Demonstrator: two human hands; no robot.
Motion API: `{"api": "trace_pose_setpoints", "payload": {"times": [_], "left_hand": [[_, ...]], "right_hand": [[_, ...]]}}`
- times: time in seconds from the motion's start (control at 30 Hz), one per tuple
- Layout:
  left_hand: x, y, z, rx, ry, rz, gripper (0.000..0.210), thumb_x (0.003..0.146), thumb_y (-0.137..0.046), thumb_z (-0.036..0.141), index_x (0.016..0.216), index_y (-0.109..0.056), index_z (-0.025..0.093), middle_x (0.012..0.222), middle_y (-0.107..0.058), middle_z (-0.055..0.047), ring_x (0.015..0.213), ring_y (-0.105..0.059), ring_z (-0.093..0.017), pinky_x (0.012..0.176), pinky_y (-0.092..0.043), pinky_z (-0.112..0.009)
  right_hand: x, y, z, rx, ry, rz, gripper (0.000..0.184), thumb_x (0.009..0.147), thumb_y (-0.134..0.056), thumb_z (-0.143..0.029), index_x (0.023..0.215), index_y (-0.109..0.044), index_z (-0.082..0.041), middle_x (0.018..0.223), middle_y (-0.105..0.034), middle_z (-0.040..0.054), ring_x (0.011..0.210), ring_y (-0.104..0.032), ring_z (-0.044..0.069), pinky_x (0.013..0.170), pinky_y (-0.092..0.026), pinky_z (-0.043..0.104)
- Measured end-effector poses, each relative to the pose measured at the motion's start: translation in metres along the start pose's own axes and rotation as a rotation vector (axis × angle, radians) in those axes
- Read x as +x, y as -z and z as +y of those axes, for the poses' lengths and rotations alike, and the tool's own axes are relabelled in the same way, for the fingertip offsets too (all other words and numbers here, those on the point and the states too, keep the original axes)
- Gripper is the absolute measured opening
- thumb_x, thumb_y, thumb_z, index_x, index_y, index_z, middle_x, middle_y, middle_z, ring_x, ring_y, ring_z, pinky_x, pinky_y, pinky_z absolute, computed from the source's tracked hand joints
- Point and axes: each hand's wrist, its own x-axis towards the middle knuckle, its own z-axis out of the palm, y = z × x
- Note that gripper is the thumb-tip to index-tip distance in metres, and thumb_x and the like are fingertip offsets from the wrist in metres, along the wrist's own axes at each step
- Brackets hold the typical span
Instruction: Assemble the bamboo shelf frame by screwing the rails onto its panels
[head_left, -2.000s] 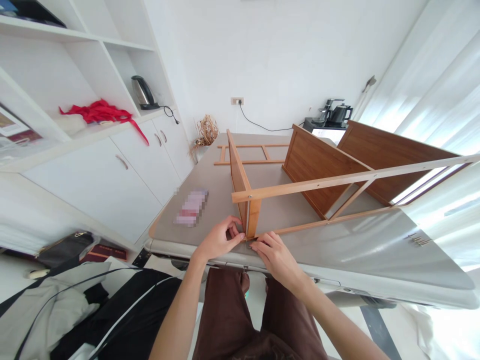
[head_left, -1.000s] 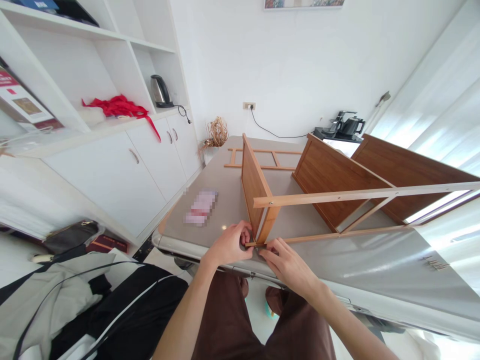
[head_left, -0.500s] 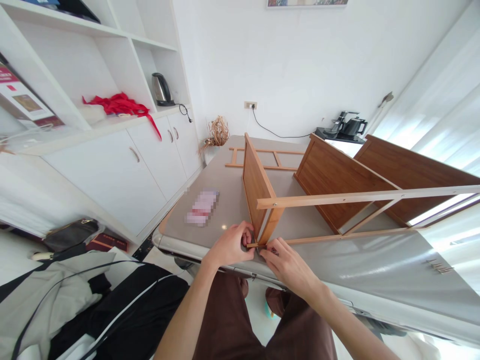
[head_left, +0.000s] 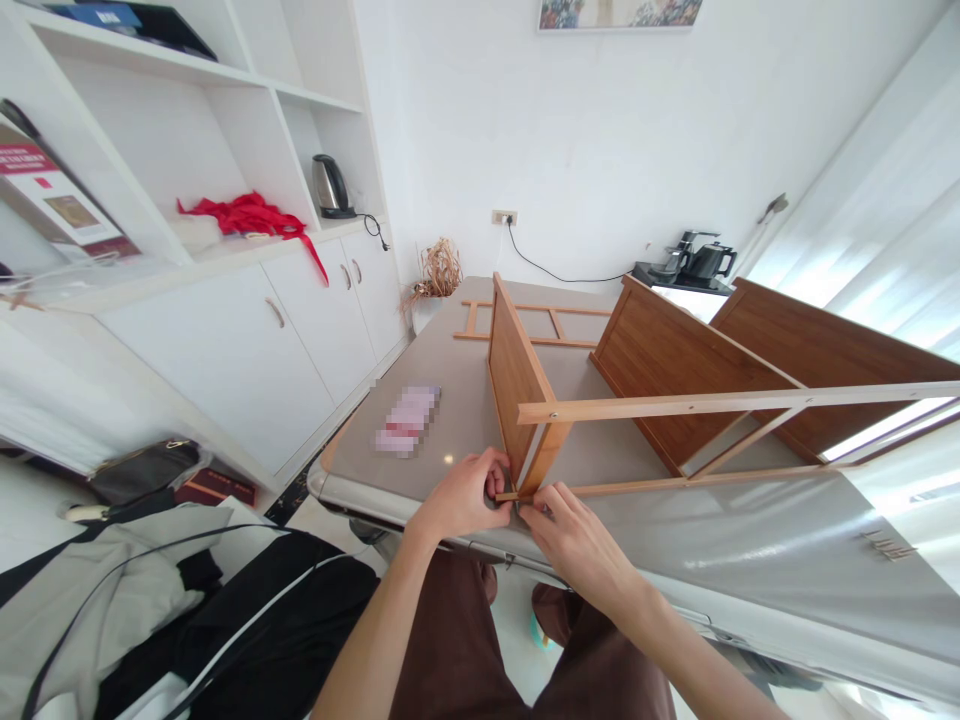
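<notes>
A wooden shelf unit lies on its side on the grey table [head_left: 465,380], its boards standing on edge. Its near end board [head_left: 517,370] meets an upper rail [head_left: 622,407] and a lower rail [head_left: 637,487]. At the table's front edge, my left hand [head_left: 466,497] is closed, thumb and curled fingers around the lower rail's end. Just right of that joint, my right hand [head_left: 574,530] is closed in a pinch against the rail. Whatever its fingertips hold is hidden.
A ladder-shaped wooden frame [head_left: 471,320] lies behind the unit. A pixelated flat item [head_left: 407,420] rests at left, and several small metal pieces [head_left: 889,545] at right. White cabinets [head_left: 300,310] stand left; clothes [head_left: 300,590] lie below them.
The view has shifted slightly, so the scene sits a little lower and to the right. Both hands stay at the same corner joint; the shelf unit has not visibly moved.
</notes>
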Motion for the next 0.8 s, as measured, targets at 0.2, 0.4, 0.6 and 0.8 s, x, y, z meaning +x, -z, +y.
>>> {"api": "trace_pose_setpoints", "payload": {"times": [0.2,0.4,0.6,0.8], "left_hand": [[0.0,0.001,0.0,0.003,0.015,-0.007,0.043,0.066,-0.068,0.016,0.104,-0.05,0.023,0.076,-0.06,0.004,0.074,-0.057,-0.016,0.076,-0.045,-0.03],[-0.001,0.0,0.0,0.005,0.032,-0.008,0.044,0.065,-0.068,0.017,0.105,-0.05,0.023,0.077,-0.06,0.004,0.074,-0.057,-0.016,0.075,-0.045,-0.029],[-0.001,-0.001,-0.001,0.008,0.05,0.004,0.044,0.064,-0.069,0.018,0.104,-0.051,0.024,0.076,-0.059,0.004,0.075,-0.057,-0.018,0.074,-0.046,-0.03],[0.0,-0.001,-0.001,0.009,0.05,0.007,0.045,0.065,-0.067,0.016,0.105,-0.051,0.024,0.075,-0.06,0.003,0.075,-0.058,-0.018,0.074,-0.046,-0.03]], "right_hand": [[0.003,0.002,-0.003,-0.053,0.003,0.032,0.015,0.086,-0.058,-0.006,0.089,-0.06,-0.02,0.091,-0.053,0.0047,0.085,-0.048,0.021,0.072,-0.042,0.033],[0.01,0.005,-0.009,-0.09,0.008,0.042,0.018,0.081,-0.058,-0.002,0.08,-0.057,-0.02,0.087,-0.052,0.0052,0.084,-0.049,0.022,0.07,-0.04,0.035],[0.004,0.004,-0.021,-0.087,-0.064,0.085,0.023,0.086,-0.051,-0.002,0.097,-0.061,-0.019,0.094,-0.056,0.0095,0.083,-0.047,0.024,0.072,-0.041,0.038],[-0.003,-0.006,-0.023,-0.034,-0.122,0.165,0.028,0.089,-0.046,-0.002,0.103,-0.062,-0.02,0.099,-0.057,0.0102,0.088,-0.048,0.025,0.076,-0.038,0.038]]}}
